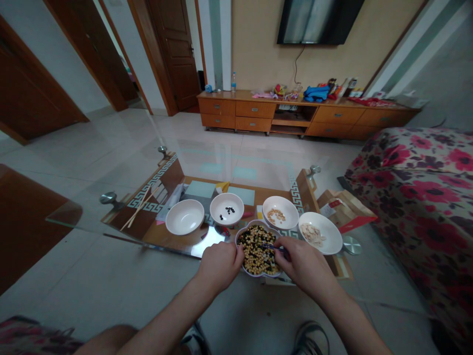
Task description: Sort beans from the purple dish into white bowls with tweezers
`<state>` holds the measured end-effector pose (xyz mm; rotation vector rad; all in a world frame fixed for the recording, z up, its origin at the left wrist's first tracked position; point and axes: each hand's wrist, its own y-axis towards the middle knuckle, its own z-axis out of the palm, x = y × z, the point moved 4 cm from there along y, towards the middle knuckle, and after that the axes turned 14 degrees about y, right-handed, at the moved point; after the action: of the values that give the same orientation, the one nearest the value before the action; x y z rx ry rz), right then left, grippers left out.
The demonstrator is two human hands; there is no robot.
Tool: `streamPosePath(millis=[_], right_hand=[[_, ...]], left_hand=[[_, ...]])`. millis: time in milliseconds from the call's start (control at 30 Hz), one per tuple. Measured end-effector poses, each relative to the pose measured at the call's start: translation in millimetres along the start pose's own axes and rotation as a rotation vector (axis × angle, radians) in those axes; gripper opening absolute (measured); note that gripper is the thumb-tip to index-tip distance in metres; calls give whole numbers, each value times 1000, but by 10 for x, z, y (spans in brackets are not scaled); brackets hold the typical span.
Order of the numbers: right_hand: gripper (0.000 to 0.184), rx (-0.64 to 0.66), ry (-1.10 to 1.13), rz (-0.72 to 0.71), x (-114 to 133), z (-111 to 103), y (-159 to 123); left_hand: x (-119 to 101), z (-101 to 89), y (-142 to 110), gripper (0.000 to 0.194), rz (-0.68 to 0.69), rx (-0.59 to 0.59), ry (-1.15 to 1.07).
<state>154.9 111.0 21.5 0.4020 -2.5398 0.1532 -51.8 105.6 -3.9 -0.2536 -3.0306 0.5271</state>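
Pinching dark chopsticks [274, 248] in R grip [305, 264], tips down in bean mix [257, 251] of yellow + black beans. L grip [219, 266] curled, fingertips touching left rim of flower-shaped dish [254, 223]; can't tell if clamped on it. Dish sits at near edge of glass-top counter [111, 217], between both hands. Just behind it, row of white bowls: plain bowl [185, 217] far L; bowl w/ few black beans [226, 208]; bowl w/ pale yellow bits [280, 212]; bowl w/ pale flakes [320, 232] far R, nearly touching dish. Light wooden chopsticks [140, 207] lie L of plain bowl. Cardboard box [343, 212] just past R bowl. Floral sofa [417, 197] along R side. Far wall: low wooden drawer cabinet [306, 113] w/ assorted items on top, wall TV [318, 19] above.
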Motion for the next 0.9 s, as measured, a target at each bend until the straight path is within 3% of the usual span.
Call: streamPosePath(millis=[567, 733, 900], right_hand=[[27, -12, 12, -64, 50, -34, -3], [28, -198, 26, -85, 58, -136, -14], [27, -439, -10, 39, -22, -260, -44]], left_hand=[[-4, 9, 0, 62, -7, 9, 0], [4, 16, 2, 62, -1, 8, -11], [6, 30, 9, 60, 0, -6, -10]])
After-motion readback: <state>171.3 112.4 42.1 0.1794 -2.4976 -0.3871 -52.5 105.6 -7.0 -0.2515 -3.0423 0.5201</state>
